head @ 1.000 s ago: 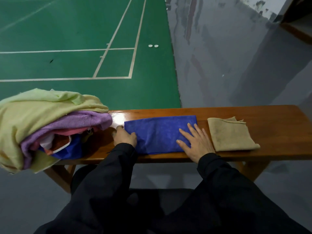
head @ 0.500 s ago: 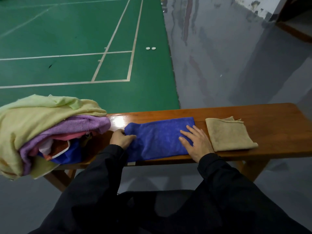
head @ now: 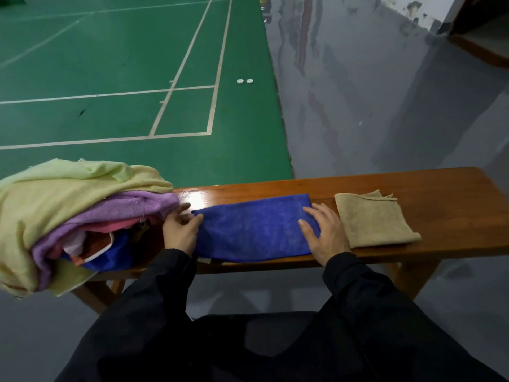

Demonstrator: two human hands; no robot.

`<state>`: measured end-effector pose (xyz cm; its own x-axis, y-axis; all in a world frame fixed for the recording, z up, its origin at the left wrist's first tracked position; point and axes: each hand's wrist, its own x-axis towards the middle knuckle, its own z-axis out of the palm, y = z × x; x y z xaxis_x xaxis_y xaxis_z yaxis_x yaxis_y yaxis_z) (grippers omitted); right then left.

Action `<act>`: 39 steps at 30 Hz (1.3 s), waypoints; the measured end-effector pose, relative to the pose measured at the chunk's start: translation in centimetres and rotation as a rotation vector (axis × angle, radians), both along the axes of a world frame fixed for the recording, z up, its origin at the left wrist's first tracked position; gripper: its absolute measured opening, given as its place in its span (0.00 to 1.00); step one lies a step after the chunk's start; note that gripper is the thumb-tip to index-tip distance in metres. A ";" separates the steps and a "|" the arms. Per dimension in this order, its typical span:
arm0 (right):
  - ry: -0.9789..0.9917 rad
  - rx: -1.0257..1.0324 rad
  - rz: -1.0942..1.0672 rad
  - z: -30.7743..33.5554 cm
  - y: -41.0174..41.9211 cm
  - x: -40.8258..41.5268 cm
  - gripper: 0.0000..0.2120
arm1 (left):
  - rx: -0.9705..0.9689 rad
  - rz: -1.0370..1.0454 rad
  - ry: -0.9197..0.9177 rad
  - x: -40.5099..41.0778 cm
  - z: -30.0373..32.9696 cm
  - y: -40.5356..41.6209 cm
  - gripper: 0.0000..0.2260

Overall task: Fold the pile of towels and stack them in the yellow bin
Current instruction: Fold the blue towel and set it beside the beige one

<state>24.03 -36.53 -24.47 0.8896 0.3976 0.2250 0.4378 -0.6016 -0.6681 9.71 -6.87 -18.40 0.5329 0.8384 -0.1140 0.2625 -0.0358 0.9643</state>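
A blue towel (head: 253, 230) lies folded into a long strip on the wooden bench (head: 446, 194). My left hand (head: 180, 230) pinches its left end between thumb and fingers. My right hand (head: 323, 232) lies flat on its right end, fingers spread. A folded tan towel (head: 374, 219) sits just right of that hand. A pile of unfolded towels (head: 68, 213), pale yellow and purple on top with pink and blue beneath, fills the bench's left end. No yellow bin is in view.
The bench's right end beyond the tan towel is bare wood. Behind the bench are a green court floor (head: 110, 78) with white lines and a grey floor (head: 385, 106). Two small white discs (head: 244, 81) lie on the court.
My left hand has shifted from resting at the blue towel's near-left corner to gripping its left end higher up. The right hand stays pressed on the right end.
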 end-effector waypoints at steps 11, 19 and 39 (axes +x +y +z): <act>0.045 0.289 -0.159 0.9 -0.2 0.3 0.30 | 0.191 -0.351 0.009 10.2 3.4 -11.3 0.15; 0.082 0.332 -0.198 1.2 -0.4 0.5 0.27 | 0.287 -0.654 0.247 11.7 0.2 -17.0 0.26; 0.856 0.838 -0.088 5.4 -1.0 -0.8 0.43 | -0.844 -0.712 -0.162 8.0 6.8 -16.8 0.25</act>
